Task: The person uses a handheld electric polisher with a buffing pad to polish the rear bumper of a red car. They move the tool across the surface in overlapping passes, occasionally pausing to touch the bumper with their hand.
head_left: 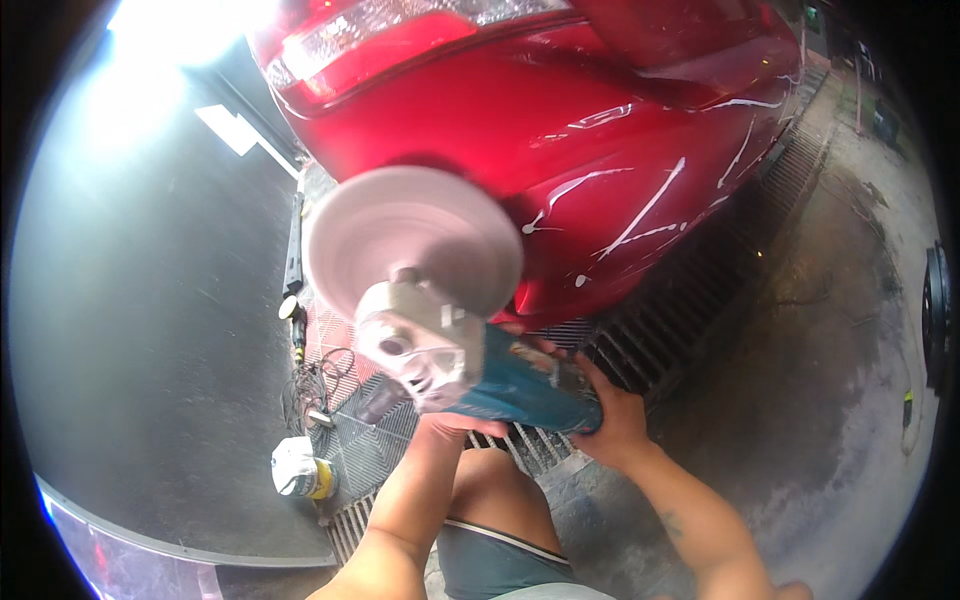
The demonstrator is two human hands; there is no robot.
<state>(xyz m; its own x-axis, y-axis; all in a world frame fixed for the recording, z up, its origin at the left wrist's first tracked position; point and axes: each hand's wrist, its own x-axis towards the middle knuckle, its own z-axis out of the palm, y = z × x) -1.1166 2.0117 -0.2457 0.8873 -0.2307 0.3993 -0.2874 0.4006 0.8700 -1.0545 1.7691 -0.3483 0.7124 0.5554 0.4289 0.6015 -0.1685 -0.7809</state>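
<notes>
A rotary polisher (525,385) with a blue body and silver head is held across in front of me. Its round pale pad (415,235) looks smeared, as if spinning, and overlaps the lower left of a red car bumper (420,130) in the view. My left hand (465,423) grips the tool from below behind the head, fingers mostly hidden. My right hand (612,425) wraps round the rear of the blue body. White streaks of compound (645,215) and drops lie on the bumper, right of the pad.
A dark wall panel (150,330) stands close on the left. A white and yellow tub (302,470), a coiled cable (318,388) and a black tool (297,328) lie along it. Metal floor grating (680,310) runs below the car. A black tyre (935,315) is at far right.
</notes>
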